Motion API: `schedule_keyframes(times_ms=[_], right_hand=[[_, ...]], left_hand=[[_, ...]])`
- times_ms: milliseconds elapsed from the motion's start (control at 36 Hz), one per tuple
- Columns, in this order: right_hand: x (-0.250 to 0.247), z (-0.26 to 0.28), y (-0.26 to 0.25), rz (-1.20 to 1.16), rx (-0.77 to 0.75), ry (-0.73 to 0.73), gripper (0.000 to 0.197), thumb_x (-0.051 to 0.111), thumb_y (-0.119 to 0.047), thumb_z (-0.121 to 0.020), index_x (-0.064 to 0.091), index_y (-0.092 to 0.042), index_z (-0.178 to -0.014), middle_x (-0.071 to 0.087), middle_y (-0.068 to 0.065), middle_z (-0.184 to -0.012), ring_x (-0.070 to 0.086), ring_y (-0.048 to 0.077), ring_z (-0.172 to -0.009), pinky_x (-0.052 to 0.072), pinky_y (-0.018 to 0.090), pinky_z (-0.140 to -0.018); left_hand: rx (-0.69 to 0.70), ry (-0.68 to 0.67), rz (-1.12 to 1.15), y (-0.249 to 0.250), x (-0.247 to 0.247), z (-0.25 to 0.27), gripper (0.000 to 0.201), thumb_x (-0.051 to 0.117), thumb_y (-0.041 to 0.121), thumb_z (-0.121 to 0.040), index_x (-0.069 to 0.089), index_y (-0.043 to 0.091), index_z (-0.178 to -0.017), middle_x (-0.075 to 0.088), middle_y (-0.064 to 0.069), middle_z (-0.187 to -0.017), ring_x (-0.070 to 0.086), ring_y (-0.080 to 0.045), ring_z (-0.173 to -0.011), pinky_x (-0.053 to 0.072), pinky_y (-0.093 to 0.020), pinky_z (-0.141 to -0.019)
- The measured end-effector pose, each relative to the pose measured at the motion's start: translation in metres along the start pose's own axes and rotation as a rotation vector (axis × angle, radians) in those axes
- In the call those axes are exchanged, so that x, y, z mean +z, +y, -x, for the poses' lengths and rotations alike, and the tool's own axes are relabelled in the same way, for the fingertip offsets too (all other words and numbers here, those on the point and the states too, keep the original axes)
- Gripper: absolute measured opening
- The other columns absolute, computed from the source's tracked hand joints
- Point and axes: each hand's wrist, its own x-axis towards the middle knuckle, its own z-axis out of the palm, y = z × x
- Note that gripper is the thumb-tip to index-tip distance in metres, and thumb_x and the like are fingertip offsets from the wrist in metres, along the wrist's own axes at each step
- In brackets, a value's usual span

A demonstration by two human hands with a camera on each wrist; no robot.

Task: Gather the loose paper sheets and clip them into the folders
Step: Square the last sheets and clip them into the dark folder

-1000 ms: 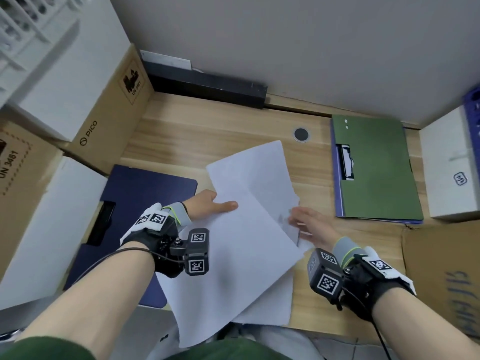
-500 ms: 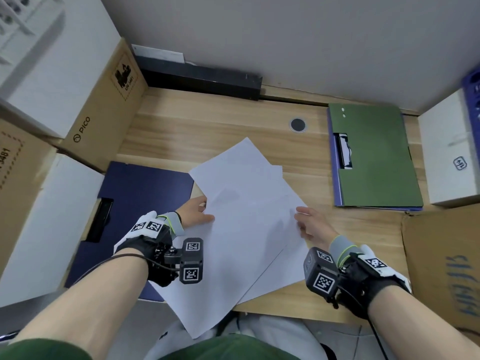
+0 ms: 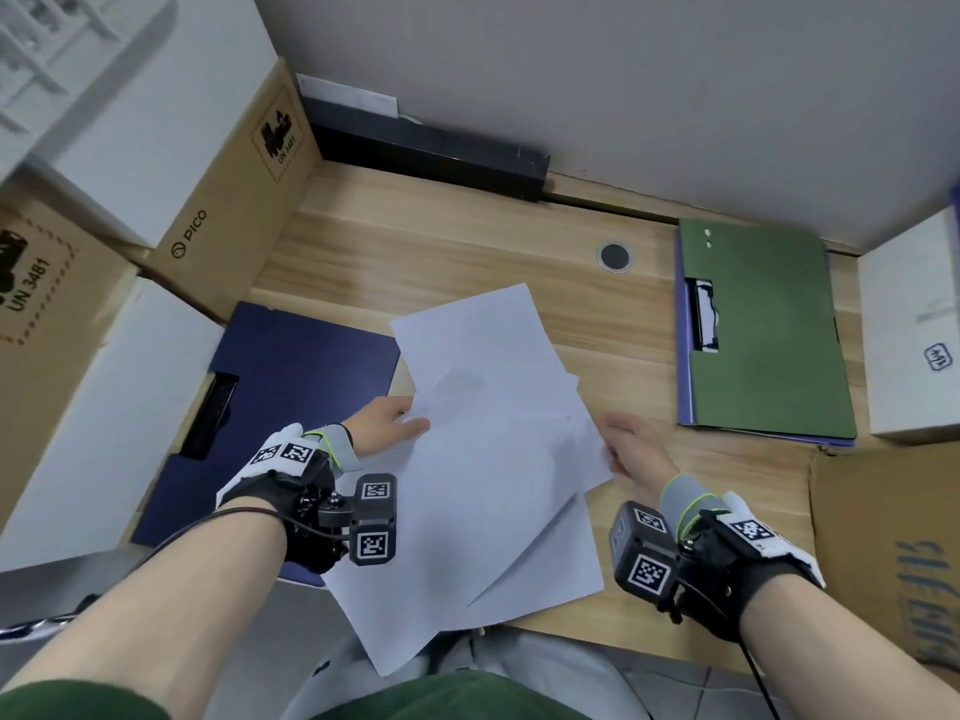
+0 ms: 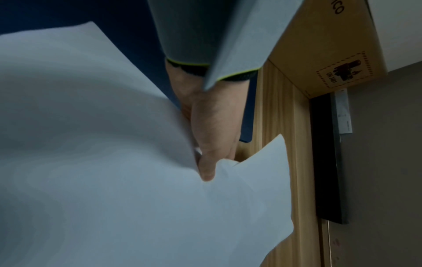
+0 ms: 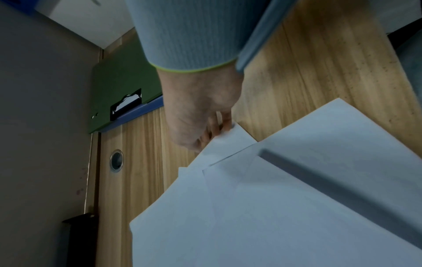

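Gathering is the step we have in hand: our left hand (image 3: 387, 423) pinches the left edge of the loose paper sheets (image 3: 498, 449), thumb on top, and our right hand (image 3: 636, 452) meets their right edge, fingers curled at a corner in the right wrist view, seemingly gripping it. The sheets lie fanned and askew on the wooden desk (image 3: 467, 252), between the dark blue folder (image 3: 291, 387) on the left, whose near corner they overlap, and the green folder (image 3: 769, 330) well apart on the right.

We judge that the next move calls for squaring the edges into 1 stack, then carrying it to a folder and lifting its clip.

How many sheets there are we cannot count; at least 3 edges show. Our fingers under the paper are hidden, the blue folder's clip (image 3: 210, 415) is only a dark shape, and the stack's near end hangs past the desk edge.
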Motion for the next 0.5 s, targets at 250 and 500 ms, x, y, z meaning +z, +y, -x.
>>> schedule_keyframes(times_ms=[250,500], right_hand=[[0.009,0.0,-0.013,0.13,-0.026,-0.077,0.045,0.054,-0.014,-0.093,0.044,-0.01,-0.137,0.054,0.009,-0.125,0.052,0.019,-0.099,0.042,0.028,-0.076],[0.011,0.005,-0.009,0.149,0.034,-0.191,0.018,0.048,-0.001,-0.095,0.064,-0.011,-0.092,0.06,0.0,-0.063,0.051,0.001,-0.035,0.035,0.013,-0.035]], left_hand=[[-0.016,-0.069,0.118,0.002,-0.001,0.003,0.023,0.054,0.025,-0.096,0.062,0.008,-0.108,0.063,0.004,-0.088,0.055,0.0,-0.061,0.037,-0.005,-0.05],[-0.016,0.002,0.17,-0.002,-0.002,0.003,0.026,0.053,0.027,-0.096,0.062,0.008,-0.112,0.065,0.001,-0.099,0.057,-0.006,-0.078,0.041,-0.017,-0.07]])
